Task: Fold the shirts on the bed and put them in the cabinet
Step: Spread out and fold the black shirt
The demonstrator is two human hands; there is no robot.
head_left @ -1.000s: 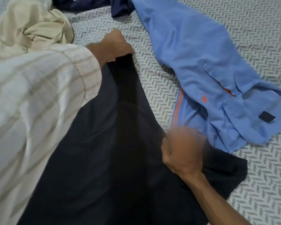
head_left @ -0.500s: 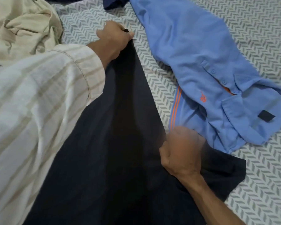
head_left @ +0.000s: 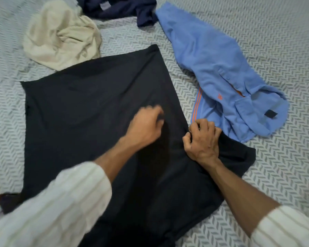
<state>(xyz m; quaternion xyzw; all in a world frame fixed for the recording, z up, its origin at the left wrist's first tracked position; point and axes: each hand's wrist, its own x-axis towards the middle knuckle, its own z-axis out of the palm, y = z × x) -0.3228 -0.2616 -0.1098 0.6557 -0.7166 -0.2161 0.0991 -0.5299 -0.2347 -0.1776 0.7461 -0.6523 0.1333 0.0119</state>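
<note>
A black shirt (head_left: 89, 107) is lying spread almost flat on the bed (head_left: 275, 41), its plain dark cloth smooth with a faint crease down the middle. Left of and beyond it, a cream shirt (head_left: 61, 38) is sitting crumpled, its near edge touching the black shirt's far hem. Above the black shirt's middle the left hand (head_left: 146, 127) is showing blurred, so I cannot tell its grasp. The right hand (head_left: 202, 141) is clenching the black shirt's right edge, fingers curled into the cloth. Right of the black shirt, a light blue shirt (head_left: 212, 56) with orange stripes is lying rumpled, and beyond it a navy shirt (head_left: 118, 8) is lying bunched.
</note>
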